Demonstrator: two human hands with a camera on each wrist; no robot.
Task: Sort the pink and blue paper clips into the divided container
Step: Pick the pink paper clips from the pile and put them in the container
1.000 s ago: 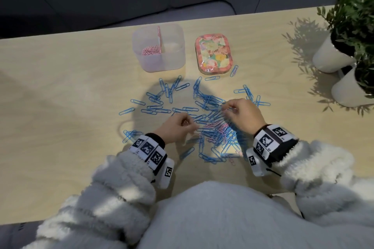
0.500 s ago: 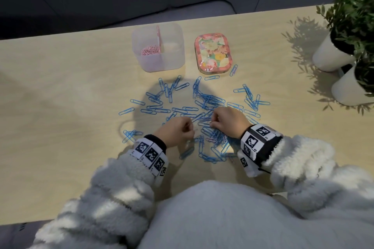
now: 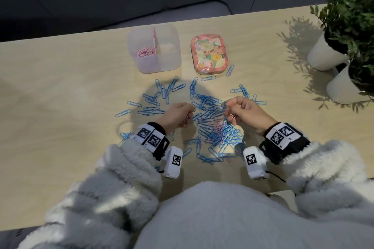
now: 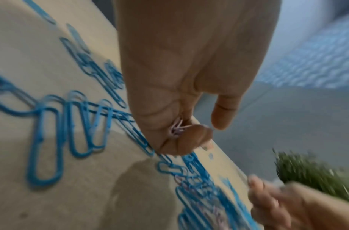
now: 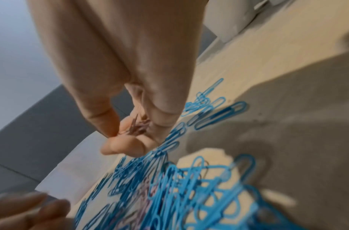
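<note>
Both hands are raised just above a heap of blue clips (image 3: 212,125) spread across the worktop (image 3: 60,91). The left hand (image 3: 176,115) is curled, with a small bunch of pink clips (image 4: 176,128) held in its palm. The right hand (image 3: 245,112) is likewise curled, thumb and fingers pinching several pink clips (image 5: 136,126). More pink clips (image 3: 217,130) lie mixed into the heap between the wrists. The divided container (image 3: 171,60) stands at the far side of the worktop, with pink clips (image 3: 145,51) in its left compartment. A flowered tin (image 3: 209,52) sits just beside it on the right. Two potted plants (image 3: 344,32) stand at the right edge.
</note>
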